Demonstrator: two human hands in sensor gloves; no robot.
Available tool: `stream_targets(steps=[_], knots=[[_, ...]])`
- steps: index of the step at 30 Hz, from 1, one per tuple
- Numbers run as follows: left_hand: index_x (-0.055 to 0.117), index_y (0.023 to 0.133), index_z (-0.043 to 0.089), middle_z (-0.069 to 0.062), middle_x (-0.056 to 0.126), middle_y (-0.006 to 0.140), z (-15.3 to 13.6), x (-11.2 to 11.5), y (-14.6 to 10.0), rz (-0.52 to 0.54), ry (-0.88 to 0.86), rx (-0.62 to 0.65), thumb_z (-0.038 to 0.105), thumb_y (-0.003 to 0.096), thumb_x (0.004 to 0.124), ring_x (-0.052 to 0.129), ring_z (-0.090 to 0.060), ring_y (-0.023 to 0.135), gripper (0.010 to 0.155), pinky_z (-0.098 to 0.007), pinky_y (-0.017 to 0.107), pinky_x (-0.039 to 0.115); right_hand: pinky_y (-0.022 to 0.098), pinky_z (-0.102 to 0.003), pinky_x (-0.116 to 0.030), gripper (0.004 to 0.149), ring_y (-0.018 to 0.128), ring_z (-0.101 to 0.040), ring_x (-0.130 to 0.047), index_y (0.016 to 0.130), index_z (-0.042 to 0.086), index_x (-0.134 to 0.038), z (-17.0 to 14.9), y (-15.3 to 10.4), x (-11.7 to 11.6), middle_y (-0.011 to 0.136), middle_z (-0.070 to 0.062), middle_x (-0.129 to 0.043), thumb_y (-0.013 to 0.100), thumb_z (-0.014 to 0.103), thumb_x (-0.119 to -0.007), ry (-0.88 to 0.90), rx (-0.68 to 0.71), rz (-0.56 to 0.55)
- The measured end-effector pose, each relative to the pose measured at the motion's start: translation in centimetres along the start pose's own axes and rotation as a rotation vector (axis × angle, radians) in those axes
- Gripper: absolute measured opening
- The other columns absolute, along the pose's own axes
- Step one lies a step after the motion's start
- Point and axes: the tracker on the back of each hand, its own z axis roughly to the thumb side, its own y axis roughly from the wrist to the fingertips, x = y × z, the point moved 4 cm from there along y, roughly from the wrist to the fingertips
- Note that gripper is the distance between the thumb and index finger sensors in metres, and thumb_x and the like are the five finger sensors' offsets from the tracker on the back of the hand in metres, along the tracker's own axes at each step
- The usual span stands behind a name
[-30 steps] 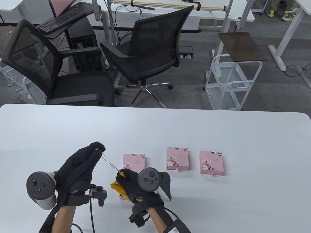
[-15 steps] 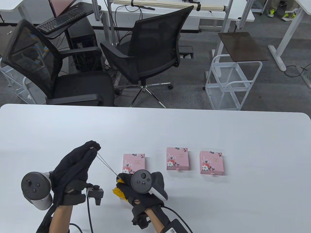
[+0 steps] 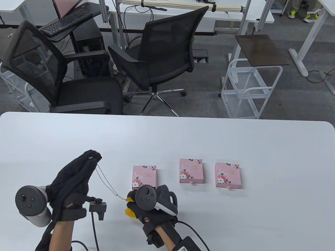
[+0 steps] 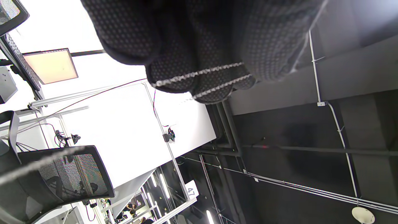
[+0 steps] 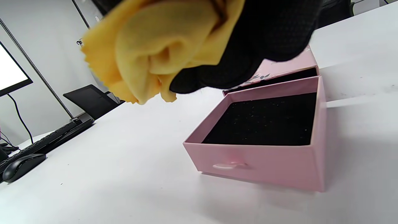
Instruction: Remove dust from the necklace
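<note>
1. The right hand [image 3: 146,209] bunches a yellow cloth [image 3: 130,211] around the necklace's lower end.
2. The necklace [image 3: 106,180] stretches above the counter [image 3: 235,146], its far end pinched by the left hand [image 3: 74,180].
3. Three pink boxes [image 3: 191,171] lie beyond, nearest one open.

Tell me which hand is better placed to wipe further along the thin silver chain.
The right hand, probably. It already grips the crumpled yellow cloth at the lower end of the thin silver chain, so it can slide upward. The left hand pinches the chain's top end and should only hold it taut.
</note>
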Motion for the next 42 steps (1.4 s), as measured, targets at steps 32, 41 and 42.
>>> stream_targets(steps=[32,41,42], knots=[[0.094,0.087,0.03,0.001,0.104,0.082,-0.3,3.3,-0.4,-0.108,0.066,-0.011,0.045,0.0546,0.09,0.098,-0.023,0.075,0.036,-0.044,0.054,0.084,0.064,-0.059,-0.066,0.057,0.082,-0.048,-0.077,0.11,0.01,-0.063,-11.8,-0.1,-0.3,0.101,-0.024,-0.075,0.062,0.036,-0.082,-0.347,-0.448,0.212],[0.094,0.087,0.03,0.001,0.104,0.082,-0.3,3.3,-0.5,-0.108,0.067,-0.009,0.045,0.0547,0.09,0.098,-0.023,0.075,0.036,-0.044,0.054,0.084,0.067,-0.061,-0.061,0.074,0.09,-0.055,-0.067,0.116,0.005,-0.049,-10.4,-0.9,3.2,0.111,-0.03,-0.059,0.06,0.04,-0.084,-0.3,-0.416,0.116],[0.094,0.087,0.03,0.001,0.104,0.082,-0.3,3.4,-0.5,-0.111,0.069,-0.009,0.045,0.0547,0.09,0.098,-0.023,0.075,0.036,-0.044,0.054,0.084,0.067,-0.062,-0.061,0.075,0.09,-0.055,-0.067,0.116,0.005,-0.048,-9.9,-1.0,3.9,0.111,-0.03,-0.058,0.06,0.04,-0.084,-0.291,-0.403,0.089]])
